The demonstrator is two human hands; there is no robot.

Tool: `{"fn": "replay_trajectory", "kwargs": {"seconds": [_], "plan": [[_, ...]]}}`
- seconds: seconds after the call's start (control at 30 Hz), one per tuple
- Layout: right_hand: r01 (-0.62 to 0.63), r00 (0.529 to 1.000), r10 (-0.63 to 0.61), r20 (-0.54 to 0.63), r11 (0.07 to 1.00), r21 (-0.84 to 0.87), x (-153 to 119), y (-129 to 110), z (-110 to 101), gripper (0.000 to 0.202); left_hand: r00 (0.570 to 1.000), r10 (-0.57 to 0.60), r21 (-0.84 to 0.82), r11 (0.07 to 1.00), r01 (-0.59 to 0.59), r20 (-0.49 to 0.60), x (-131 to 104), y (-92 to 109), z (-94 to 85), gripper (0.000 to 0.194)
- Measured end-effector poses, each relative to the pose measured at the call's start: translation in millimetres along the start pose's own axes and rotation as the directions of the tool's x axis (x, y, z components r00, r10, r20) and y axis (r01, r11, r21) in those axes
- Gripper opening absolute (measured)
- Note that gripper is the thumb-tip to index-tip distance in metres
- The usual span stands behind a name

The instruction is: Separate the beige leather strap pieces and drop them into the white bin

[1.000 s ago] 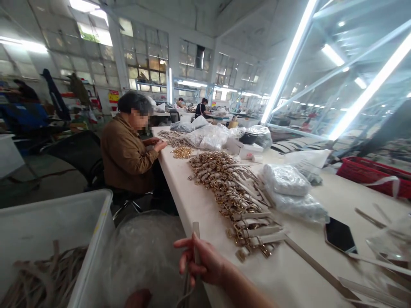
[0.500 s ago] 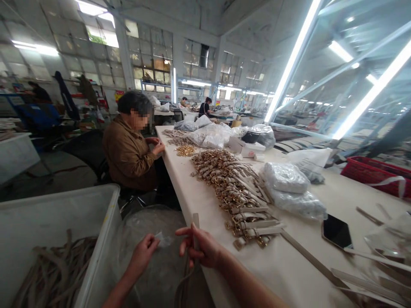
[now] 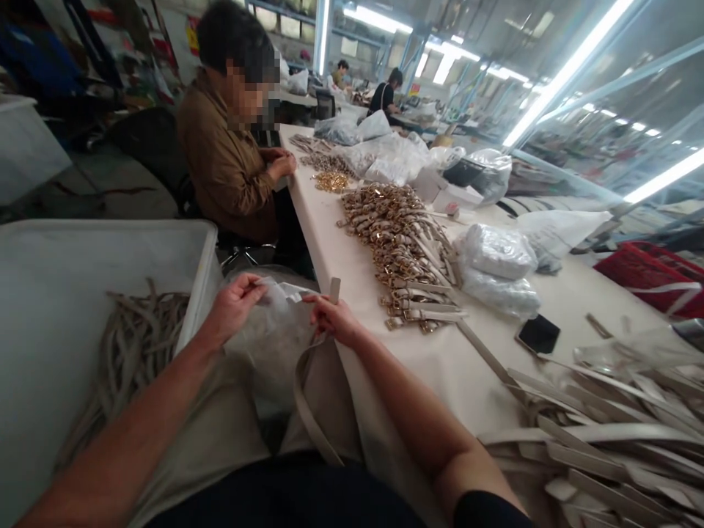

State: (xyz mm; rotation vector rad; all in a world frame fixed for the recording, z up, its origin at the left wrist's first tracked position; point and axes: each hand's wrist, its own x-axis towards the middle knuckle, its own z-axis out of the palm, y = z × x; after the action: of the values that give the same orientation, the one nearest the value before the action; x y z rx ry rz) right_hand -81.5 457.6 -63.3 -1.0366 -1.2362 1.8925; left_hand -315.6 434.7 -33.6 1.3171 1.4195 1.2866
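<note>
My right hand (image 3: 334, 318) grips a beige leather strap (image 3: 308, 396); its end sticks up above my fingers and the rest loops down over my lap. My left hand (image 3: 234, 302) pinches the edge of a clear plastic bag (image 3: 275, 337) that sits between my knees and the table edge. Both hands are close together over the bag. On the table just right of my right hand lies a long row of beige straps with gold buckles (image 3: 399, 249).
A white bin (image 3: 203, 249) holding loose beige straps (image 3: 137, 337) stands at my left. More straps (image 3: 605, 433) are piled at the table's near right, beside a dark phone (image 3: 539, 334) and white bagged bundles (image 3: 498, 268). A person in a brown jacket (image 3: 231, 165) sits further along the table.
The view has tilted down and nearer. My left hand rose to the plastic bag and took hold of its edge. My right hand still holds the strap.
</note>
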Motion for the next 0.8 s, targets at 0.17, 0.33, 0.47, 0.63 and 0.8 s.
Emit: {"fn": "replay_trajectory", "kwargs": {"seconds": [0.17,0.33,0.47,0.63,0.8], "plan": [[0.247,0.963,-0.25,-0.099,0.968,-0.04,-8,-23,1,0.059,0.995,0.02,0.094,0.995,-0.029,0.094,-13,-1,-11.7,0.044],[0.203,0.976,-0.168,0.136,0.928,-0.311,-2,-31,20,0.057,0.984,0.008,0.136,0.99,-0.032,0.178,-15,-6,-15.1,0.043],[0.096,0.992,-0.038,0.12,0.846,-0.524,13,-20,37,0.025,0.98,0.002,0.123,0.992,-0.027,0.201,-13,-11,-15.0,0.043],[0.118,0.983,-0.019,0.181,0.821,-0.558,12,-22,28,0.028,0.986,-0.068,0.105,0.993,0.052,0.153,-3,-38,-16.1,0.04],[0.112,0.947,-0.018,0.321,0.955,-0.274,-2,-38,17,0.045,0.959,-0.249,0.535,0.833,0.141,0.135,11,-83,-6.0,0.026]]}}
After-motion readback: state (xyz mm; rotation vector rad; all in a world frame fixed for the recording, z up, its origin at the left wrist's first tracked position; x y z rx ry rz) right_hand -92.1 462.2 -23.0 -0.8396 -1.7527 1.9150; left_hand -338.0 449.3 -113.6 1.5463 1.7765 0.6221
